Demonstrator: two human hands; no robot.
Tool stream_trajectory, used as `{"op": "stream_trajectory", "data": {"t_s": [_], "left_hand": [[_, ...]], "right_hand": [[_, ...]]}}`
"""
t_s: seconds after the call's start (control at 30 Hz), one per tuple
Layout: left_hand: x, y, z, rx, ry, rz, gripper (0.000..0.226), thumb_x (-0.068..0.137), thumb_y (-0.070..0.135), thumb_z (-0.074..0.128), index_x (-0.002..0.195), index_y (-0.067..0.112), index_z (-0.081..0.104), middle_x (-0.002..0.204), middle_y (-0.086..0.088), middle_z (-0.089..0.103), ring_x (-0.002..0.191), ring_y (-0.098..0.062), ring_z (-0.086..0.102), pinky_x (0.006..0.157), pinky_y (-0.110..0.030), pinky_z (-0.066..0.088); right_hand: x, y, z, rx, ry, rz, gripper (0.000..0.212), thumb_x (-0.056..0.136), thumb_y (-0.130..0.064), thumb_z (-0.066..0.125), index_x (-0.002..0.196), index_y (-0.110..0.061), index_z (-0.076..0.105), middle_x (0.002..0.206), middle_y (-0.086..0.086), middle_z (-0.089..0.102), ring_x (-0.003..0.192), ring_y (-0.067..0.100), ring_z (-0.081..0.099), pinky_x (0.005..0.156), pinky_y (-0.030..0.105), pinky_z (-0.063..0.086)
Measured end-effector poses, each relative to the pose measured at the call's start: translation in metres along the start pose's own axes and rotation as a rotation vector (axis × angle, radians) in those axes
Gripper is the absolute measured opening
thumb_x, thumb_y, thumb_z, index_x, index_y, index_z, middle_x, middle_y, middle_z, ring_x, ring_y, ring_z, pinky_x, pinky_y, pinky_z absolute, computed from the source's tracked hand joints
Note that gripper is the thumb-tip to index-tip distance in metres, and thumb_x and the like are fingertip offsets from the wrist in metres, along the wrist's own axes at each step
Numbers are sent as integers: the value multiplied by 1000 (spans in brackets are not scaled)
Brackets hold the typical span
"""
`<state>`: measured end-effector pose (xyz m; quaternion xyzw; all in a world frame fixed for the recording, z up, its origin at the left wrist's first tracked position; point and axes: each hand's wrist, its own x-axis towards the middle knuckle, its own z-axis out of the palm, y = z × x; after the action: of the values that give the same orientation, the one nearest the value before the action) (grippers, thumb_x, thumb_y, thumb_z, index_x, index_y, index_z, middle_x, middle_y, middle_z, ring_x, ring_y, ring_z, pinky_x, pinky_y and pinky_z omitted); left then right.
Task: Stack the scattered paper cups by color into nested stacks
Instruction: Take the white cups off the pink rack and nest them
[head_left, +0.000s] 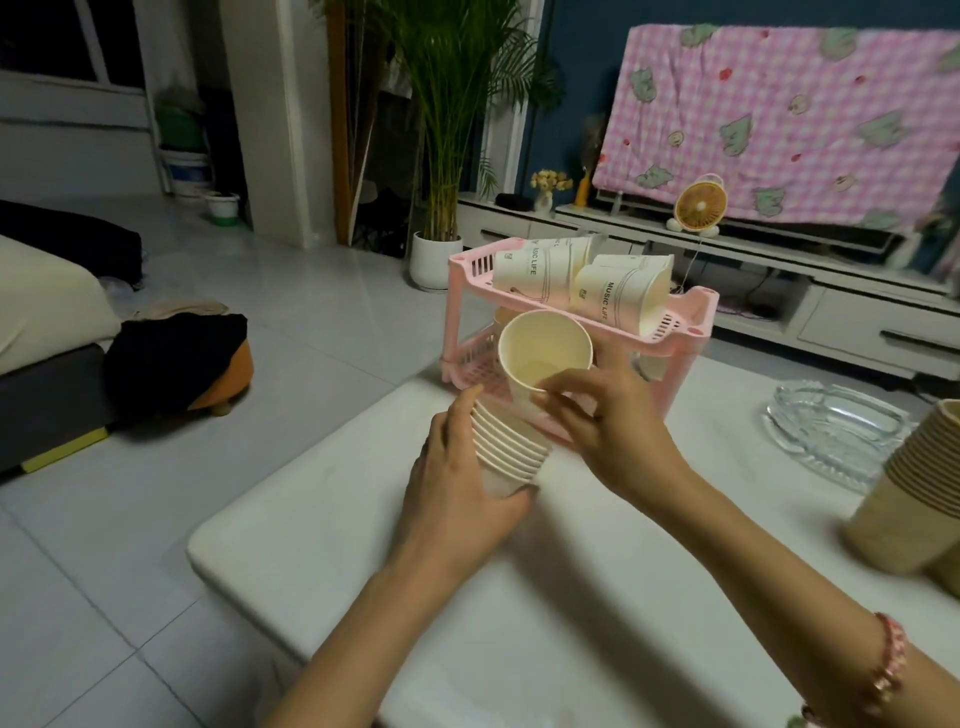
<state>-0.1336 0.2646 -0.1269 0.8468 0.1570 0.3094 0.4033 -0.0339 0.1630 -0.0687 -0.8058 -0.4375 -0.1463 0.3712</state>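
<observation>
My left hand (457, 483) grips a nested stack of white paper cups (511, 447), held tilted above the white table (571, 597). My right hand (605, 421) pinches the near rim of the top white cup (543, 351), which sits partway in the stack with its mouth facing me. Several more white cups printed "MUSIC LIFE" (608, 293) lie on their sides on the top tier of a pink plastic rack (696, 325) just behind my hands. A tall stack of brown paper cups (914, 478) stands at the right edge of the table.
A glass ashtray (836, 431) sits on the table right of the rack. Tiled floor, a potted palm (441, 260), a low TV cabinet with a small orange fan (698, 208) and a pink checked cover lie beyond. A sofa edge and an orange stool stand to the left.
</observation>
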Motion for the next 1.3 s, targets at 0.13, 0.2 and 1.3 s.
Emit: {"op": "stream_trajectory", "data": {"t_s": [0.13, 0.2, 1.3], "left_hand": [[-2, 3, 2, -53, 27, 7, 90, 58, 19, 82, 133, 20, 33, 130, -4, 47, 117, -24, 48, 98, -44, 43], [-4, 8, 5, -114, 25, 2, 91, 58, 19, 83, 133, 22, 31, 130, -3, 48, 116, -24, 50, 96, -43, 46], [4, 36, 40, -241, 114, 143, 96, 59, 25, 83, 130, 44, 21, 134, 17, 34, 121, -5, 40, 95, -17, 33]], "right_hand": [[-16, -25, -33, 200, 104, 26, 12, 83, -19, 65, 84, -9, 70, 136, 7, 43, 120, 10, 40, 98, 16, 36], [-20, -31, -41, 322, 83, 96, 14, 83, -23, 63, 83, -10, 70, 137, 1, 43, 123, 12, 41, 100, 26, 41], [69, -5, -70, 417, -69, 709, 21, 88, -4, 50, 108, 3, 54, 98, 22, 61, 31, 3, 50, 34, 15, 33]]}}
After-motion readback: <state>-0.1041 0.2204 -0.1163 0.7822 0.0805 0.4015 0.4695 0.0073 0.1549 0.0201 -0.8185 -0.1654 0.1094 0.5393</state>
